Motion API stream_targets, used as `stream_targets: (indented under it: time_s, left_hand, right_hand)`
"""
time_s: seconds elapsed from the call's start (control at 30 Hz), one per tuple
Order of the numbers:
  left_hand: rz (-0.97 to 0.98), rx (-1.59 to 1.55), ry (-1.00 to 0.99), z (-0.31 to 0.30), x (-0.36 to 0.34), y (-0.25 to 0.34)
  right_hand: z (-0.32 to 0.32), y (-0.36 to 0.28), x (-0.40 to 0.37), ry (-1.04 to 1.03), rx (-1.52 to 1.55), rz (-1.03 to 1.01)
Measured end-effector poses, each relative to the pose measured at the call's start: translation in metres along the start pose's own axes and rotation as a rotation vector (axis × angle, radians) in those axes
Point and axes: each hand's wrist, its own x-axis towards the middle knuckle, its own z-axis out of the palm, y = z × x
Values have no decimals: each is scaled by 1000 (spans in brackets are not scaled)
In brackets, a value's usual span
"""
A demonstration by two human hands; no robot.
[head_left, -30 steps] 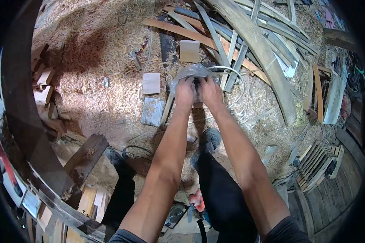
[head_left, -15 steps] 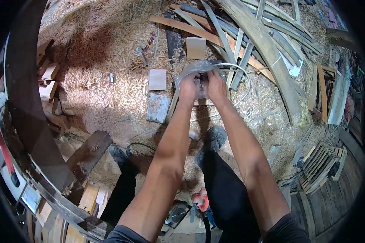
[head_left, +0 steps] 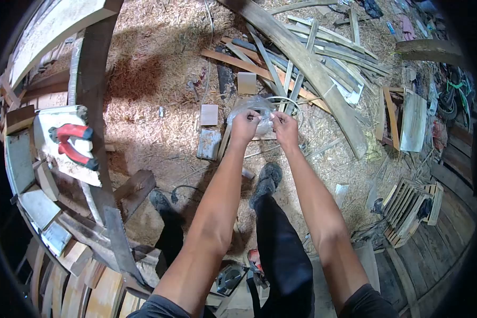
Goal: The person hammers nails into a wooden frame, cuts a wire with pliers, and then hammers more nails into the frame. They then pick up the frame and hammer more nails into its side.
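Observation:
A clear plastic bag point(head_left: 242, 107) is spread between my two hands, low over the wood-shaving floor. Its opening faces up at me, and I cannot make out what is inside. My left hand point(head_left: 245, 127) grips the bag's edge on the left, fingers curled inward. On the opposite side my right hand point(head_left: 285, 129) pinches the rim between thumb and fingers. Both arms reach straight forward and down. Just left of the bag lie a pale square wood block point(head_left: 209, 114) and a worn whitish block point(head_left: 209, 144). Another square block point(head_left: 246, 83) lies beyond it.
Long wooden boards point(head_left: 307, 69) lie piled ahead, with a thick curved plank point(head_left: 323, 79) across them. Red-handled pliers point(head_left: 74, 143) rest on a ledge at left. A slatted wooden crate point(head_left: 408, 209) stands at right. A circular saw point(head_left: 230, 278) sits near my feet.
My hands have moved apart and lifted out of the bag's mouth, now holding its rim. The view has shifted, bringing the pliers and left-hand ledge into fuller sight.

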Motion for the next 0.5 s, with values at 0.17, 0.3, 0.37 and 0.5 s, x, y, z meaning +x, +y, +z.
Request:
stream_targets:
  time_s: [0.17, 0.3, 0.37, 0.5]
  left_hand:
    - [-35, 87, 26, -22, -20, 24]
    - [-27, 246, 63, -50, -50, 31]
    - [-56, 170, 56, -56, -77, 44]
    - [-38, 169, -11, -104, -170, 147]
  right_hand:
    - [5, -14, -9, 62, 5, 171]
    - [-6, -34, -48, 126, -115, -190]
    - [-18, -102, -97, -30, -333, -392]
    - [-17, -192, -196, -173, -396, -445]
